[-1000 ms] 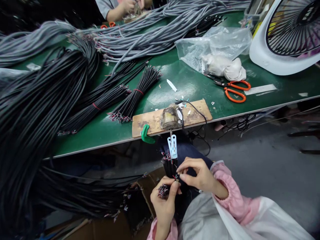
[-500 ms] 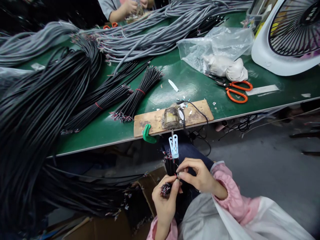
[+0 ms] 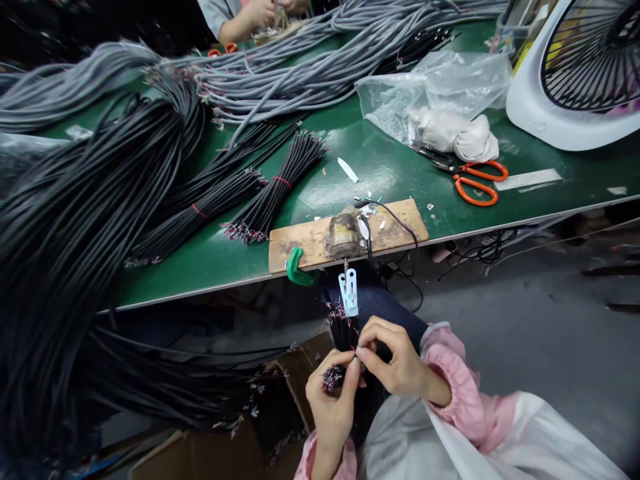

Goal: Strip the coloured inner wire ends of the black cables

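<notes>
Just below the table edge, my left hand (image 3: 334,393) is closed around a bundle of thin black cables (image 3: 332,378) whose stripped, coloured wire ends stick out. Its thumb and forefinger pinch at the same spot as my right hand (image 3: 393,355). The right fingers are closed on a small wire end, with a bit of red wire (image 3: 354,348) showing by the fingertips. Behind the hands, more black cables (image 3: 343,331) stand with bare ends up. A light blue clothes peg (image 3: 349,293) hangs above them at a metal tip from the wooden board (image 3: 300,241).
A green clamp (image 3: 299,267) sits at the board's left end. Tied black cable bundles (image 3: 273,190) and grey cables (image 3: 300,87) cover the table's left and back. Orange-handled scissors (image 3: 475,180), a plastic bag (image 3: 435,83) and a fan (image 3: 550,113) lie right. Another person's hands (image 3: 263,12) work opposite.
The fingers of my right hand have curled in more and come closer to my left thumb tip. My left hand keeps its hold on the bundle. The view has shifted slightly.
</notes>
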`<action>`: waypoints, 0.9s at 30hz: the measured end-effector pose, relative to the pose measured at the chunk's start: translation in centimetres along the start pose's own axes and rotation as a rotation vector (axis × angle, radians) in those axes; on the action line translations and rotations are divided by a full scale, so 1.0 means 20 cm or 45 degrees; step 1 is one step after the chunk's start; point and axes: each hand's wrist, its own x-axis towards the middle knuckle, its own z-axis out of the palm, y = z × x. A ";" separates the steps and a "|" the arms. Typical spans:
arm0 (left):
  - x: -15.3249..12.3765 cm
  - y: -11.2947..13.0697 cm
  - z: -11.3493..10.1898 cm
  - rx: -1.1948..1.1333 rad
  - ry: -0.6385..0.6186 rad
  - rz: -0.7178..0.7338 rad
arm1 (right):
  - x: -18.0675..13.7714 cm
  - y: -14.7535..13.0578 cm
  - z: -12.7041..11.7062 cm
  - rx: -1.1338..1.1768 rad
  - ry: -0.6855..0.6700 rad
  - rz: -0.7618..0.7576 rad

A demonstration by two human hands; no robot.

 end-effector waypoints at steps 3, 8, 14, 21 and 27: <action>-0.01 0.00 -0.01 -0.031 -0.062 -0.060 | 0.00 0.01 -0.01 0.077 -0.067 0.022; 0.00 0.00 -0.02 -0.107 -0.142 -0.009 | -0.03 0.03 0.00 0.351 -0.171 0.173; -0.01 -0.02 -0.03 -0.201 -0.147 -0.010 | -0.06 0.07 0.04 0.814 -0.195 0.443; -0.01 -0.03 -0.03 -0.253 -0.122 -0.077 | -0.02 0.03 -0.01 0.458 -0.009 0.369; 0.00 -0.01 -0.04 -0.145 -0.124 -0.003 | -0.02 0.00 -0.03 0.123 -0.053 0.116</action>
